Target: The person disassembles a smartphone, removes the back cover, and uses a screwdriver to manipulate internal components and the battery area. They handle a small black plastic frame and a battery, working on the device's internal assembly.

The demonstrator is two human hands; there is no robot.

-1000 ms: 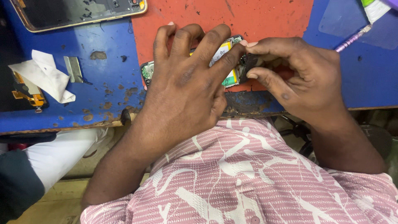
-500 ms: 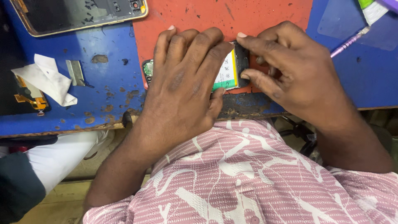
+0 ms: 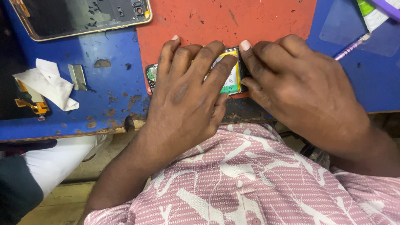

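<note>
An opened phone point(image 3: 231, 79) with a white and green battery lies on the red mat point(image 3: 221, 21) at the near edge of the blue worktop. My left hand point(image 3: 187, 96) lies flat over most of it, fingers spread and pressing it down; only its left end point(image 3: 151, 75) and the battery patch show. My right hand point(image 3: 291, 83) grips the phone's right end, thumb and forefinger pinched at the frame edge beside the battery.
A phone back shell point(image 3: 83, 16) lies at the far left of the blue worktop point(image 3: 104, 104). A crumpled white tissue point(image 3: 50, 85), a small metal plate point(image 3: 77, 76) and an orange flex part point(image 3: 33, 106) sit at the left. A purple tool point(image 3: 352, 46) lies at the right.
My right hand has slid left and up onto the phone's right end. The phone has shifted under my left hand, so less of the battery shows.
</note>
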